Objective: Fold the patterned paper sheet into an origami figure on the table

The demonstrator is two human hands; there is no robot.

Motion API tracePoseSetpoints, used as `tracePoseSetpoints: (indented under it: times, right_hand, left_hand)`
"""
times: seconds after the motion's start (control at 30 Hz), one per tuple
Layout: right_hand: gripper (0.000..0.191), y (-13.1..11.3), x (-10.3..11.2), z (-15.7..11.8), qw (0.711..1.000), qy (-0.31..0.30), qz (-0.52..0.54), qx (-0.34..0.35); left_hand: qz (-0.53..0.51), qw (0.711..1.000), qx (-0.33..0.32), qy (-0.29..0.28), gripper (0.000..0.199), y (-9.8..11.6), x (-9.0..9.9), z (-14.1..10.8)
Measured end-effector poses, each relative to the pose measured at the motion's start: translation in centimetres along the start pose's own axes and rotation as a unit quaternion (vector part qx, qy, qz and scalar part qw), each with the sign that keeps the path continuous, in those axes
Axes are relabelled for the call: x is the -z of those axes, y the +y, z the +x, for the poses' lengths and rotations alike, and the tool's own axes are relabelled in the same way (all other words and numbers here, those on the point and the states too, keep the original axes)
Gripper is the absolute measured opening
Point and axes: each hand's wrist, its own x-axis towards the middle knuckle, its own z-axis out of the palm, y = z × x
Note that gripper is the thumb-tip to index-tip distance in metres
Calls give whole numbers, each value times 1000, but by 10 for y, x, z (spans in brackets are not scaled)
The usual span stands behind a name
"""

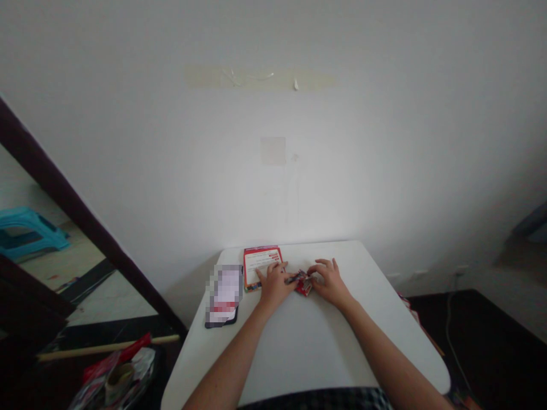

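Risks, left to right. Phone [233, 317], screen blurred out, lies near the left edge of the white table [307, 353]; a swing of the left forearm might knock it off. Booklet [260, 259], partly under the left hand [274, 286], may skid if pressed sideways. Small red packet [304, 286], between both hands, could tear or slip from an uneven pull, I judge.

Grip. Left: fingers spread over the booklet's right side, thumb side at the packet's left end; whether it pinches, cannot tell. Right hand [328, 282]: fingers bent, thumb and forefinger narrowed on the packet's right side, apparently pinching it; other fingers raised, loose.
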Motion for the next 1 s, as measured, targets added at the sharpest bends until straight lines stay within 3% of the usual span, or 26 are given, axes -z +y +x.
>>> tracePoseSetpoints:
  times: [0.17, 0.53, 1.0]
  right_hand:
    - [33, -1, -6, 1, 1000, -9, -19, 1]
    - [11, -13, -3, 4, 999, 22, -48, -5]
    - [15, -23, -6, 8, 993, 56, -98, -44]
  left_hand:
    - [-5, 1000, -6, 9, 26, -2, -2, 0]
    - [-7, 999, -1, 37, 25, 4, -4, 0]
    - [23, 998, -2, 63, 12, 9, -7, 4]
